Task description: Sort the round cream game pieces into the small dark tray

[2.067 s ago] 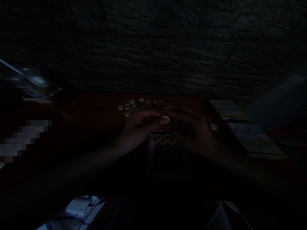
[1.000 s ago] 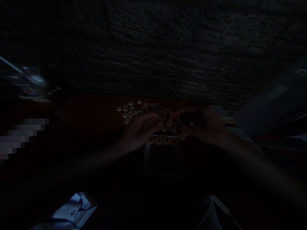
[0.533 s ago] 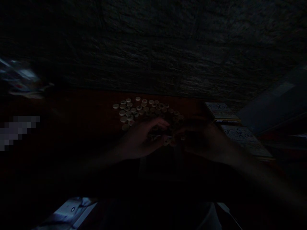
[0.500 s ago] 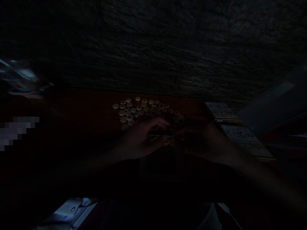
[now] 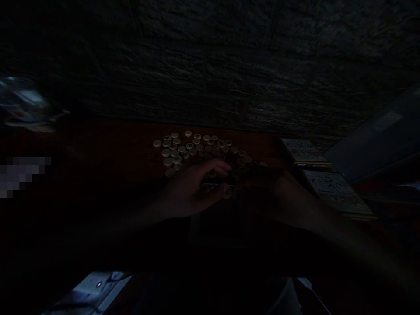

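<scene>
The scene is very dark. Many round xiangqi pieces [image 5: 176, 159], pale with dark or red characters, lie scattered on a reddish-brown table [image 5: 124, 148]. My left hand [image 5: 193, 186] curves at the near edge of the pieces, its thumb and fingers apart. One piece [image 5: 227, 191] lies at the tip of that thumb. Between thumb and fingers a thin pale edge shows, with more pieces around it. Facing it from the right, my right hand [image 5: 278, 192] is bent inward; shadow hides its fingers and anything in them. Below the hands a dark rectangular frame [image 5: 195, 234] is barely visible.
Two flat boxes [image 5: 305, 152] with writing lie to the right, one nearer me. A rough stone wall [image 5: 203, 78] rises behind the table. A shiny clear bag-like thing [image 5: 29, 103] stands at far left. A pale device [image 5: 95, 286] is at lower left.
The fingers of my right hand have drawn in and moved slightly. My left hand stays almost in place; the piece by its thumb now shows more fully.
</scene>
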`<control>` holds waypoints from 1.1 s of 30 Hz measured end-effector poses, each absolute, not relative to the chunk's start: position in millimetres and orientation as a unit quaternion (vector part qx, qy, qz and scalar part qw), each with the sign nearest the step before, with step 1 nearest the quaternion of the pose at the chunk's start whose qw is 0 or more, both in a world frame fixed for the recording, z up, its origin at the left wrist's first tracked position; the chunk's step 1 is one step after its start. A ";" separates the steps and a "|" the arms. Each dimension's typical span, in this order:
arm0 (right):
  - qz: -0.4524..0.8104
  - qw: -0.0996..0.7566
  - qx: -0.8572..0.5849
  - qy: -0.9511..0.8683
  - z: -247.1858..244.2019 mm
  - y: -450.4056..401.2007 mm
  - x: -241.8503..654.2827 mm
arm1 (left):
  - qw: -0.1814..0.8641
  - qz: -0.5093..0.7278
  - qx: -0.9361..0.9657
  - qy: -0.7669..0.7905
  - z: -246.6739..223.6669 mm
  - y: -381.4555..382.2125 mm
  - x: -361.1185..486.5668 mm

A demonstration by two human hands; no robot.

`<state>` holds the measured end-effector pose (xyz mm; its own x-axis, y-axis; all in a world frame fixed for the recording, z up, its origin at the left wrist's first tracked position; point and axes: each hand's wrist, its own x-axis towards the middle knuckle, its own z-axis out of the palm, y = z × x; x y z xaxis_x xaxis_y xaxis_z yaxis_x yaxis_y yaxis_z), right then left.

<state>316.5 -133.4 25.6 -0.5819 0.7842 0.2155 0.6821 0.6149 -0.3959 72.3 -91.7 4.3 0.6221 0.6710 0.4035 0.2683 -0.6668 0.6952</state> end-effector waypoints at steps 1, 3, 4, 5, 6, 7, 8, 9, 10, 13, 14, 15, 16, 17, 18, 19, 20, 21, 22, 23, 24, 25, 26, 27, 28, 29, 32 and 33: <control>0.130 0.184 -0.418 -0.880 25.0 -133.3 317.0 | 0.299 0.337 0.848 0.279 4.3 -91.6 72.1; 0.122 0.182 -0.418 -0.882 24.0 -133.6 317.9 | 0.299 0.337 0.847 0.284 3.9 -91.4 71.8; 0.121 0.185 -0.415 -0.882 23.8 -133.9 318.4 | 0.300 0.336 0.847 0.283 3.7 -91.3 71.7; 0.123 0.189 -0.412 -0.883 23.8 -134.1 318.9 | 0.301 0.337 0.846 0.282 3.4 -91.1 71.5; 0.124 0.198 -0.409 -0.882 23.9 -134.3 319.5 | 0.300 0.339 0.846 0.281 3.2 -90.8 71.3; 0.127 0.207 -0.408 -0.880 24.1 -134.4 320.2 | 0.297 0.341 0.846 0.283 3.2 -90.4 71.0; 0.129 0.219 -0.411 -0.876 24.4 -134.2 321.0 | 0.294 0.343 0.845 0.288 3.3 -89.7 70.5; 0.130 0.231 -0.416 -0.870 24.8 -133.9 322.1 | 0.289 0.347 0.842 0.296 3.7 -88.5 70.0; 0.130 0.244 -0.423 -0.863 25.3 -133.3 323.3 | 0.284 0.355 0.837 0.304 4.3 -86.8 69.2; 0.118 0.279 -0.447 -0.842 26.5 -130.7 327.1 | 0.279 0.383 0.816 0.331 7.7 -77.5 65.8; 0.116 0.292 -0.453 -0.834 26.5 -129.7 328.1 | 0.276 0.392 0.809 0.341 9.0 -73.1 64.1; 0.117 0.305 -0.460 -0.826 26.0 -128.5 328.9 | 0.270 0.404 0.801 0.351 10.2 -68.1 62.3; 0.121 0.319 -0.467 -0.816 25.1 -127.0 329.4 | 0.259 0.414 0.795 0.361 11.2 -62.8 60.2; 0.128 0.335 -0.473 -0.805 23.8 -125.1 329.7 | 0.245 0.418 0.792 0.372 11.8 -57.2 58.1; 0.136 0.352 -0.480 -0.792 22.2 -122.7 329.8 | 0.228 0.423 0.791 0.379 11.9 -51.6 55.8; 0.142 0.370 -0.487 -0.778 20.9 -119.5 329.7 | 0.211 0.429 0.790 0.384 11.5 -46.2 53.5; 0.146 0.389 -0.495 -0.763 20.3 -115.5 329.3 | 0.196 0.430 0.792 0.386 10.7 -41.0 51.3; 0.152 0.404 -0.503 -0.748 20.8 -110.6 328.6 | 0.185 0.426 0.797 0.387 9.6 -36.2 49.2; 0.159 0.415 -0.513 -0.735 22.8 -105.1 327.5 | 0.178 0.420 0.801 0.388 8.4 -31.9 47.3; 0.166 0.421 -0.519 -0.725 26.3 -99.1 325.7 | 0.174 0.419 0.801 0.390 7.1 -28.2 45.6; 0.173 0.427 -0.521 -0.719 31.0 -92.7 323.3 | 0.171 0.413 0.806 0.388 6.0 -25.1 44.1; 0.185 0.424 -0.514 -0.722 36.1 -86.3 320.1 | 0.166 0.408 0.810 0.387 5.2 -22.6 42.7; 0.187 0.428 -0.506 -0.725 41.0 -80.0 316.3 | 0.161 0.403 0.813 0.387 4.8 -20.8 41.4; 0.184 0.429 -0.501 -0.729 44.6 -74.0 311.9 | 0.156 0.399 0.816 0.388 4.7 -19.5 40.1; 0.178 0.433 -0.498 -0.730 46.3 -68.6 307.4 | 0.152 0.395 0.818 0.390 5.0 -18.8 38.8; 0.171 0.440 -0.500 -0.726 45.5 -63.9 302.9 | 0.150 0.392 0.819 0.391 5.5 -18.5 37.5; 0.139 0.500 -0.505 -0.690 29.7 -56.5 293.4 | 0.156 0.384 0.823 0.389 6.6 -19.3 34.3; 0.125 0.506 -0.507 -0.687 22.1 -56.7 292.3 | 0.159 0.382 0.825 0.385 6.4 -20.0 33.7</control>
